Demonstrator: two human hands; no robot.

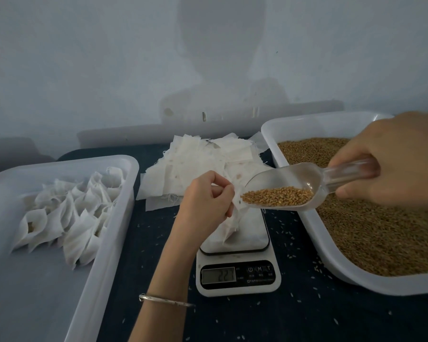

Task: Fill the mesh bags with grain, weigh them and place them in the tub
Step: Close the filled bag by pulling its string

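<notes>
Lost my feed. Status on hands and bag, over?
Left hand pinching mesh bag open on scale. Right hand holding scoop of grain at bag mouth. Nothing blocking.

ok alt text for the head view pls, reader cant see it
A right hand tips a clear scoop of grain toward a mesh bag that the left hand holds open on a kitchen scale. A tub of filled bags sits left, a grain tray right.
</notes>
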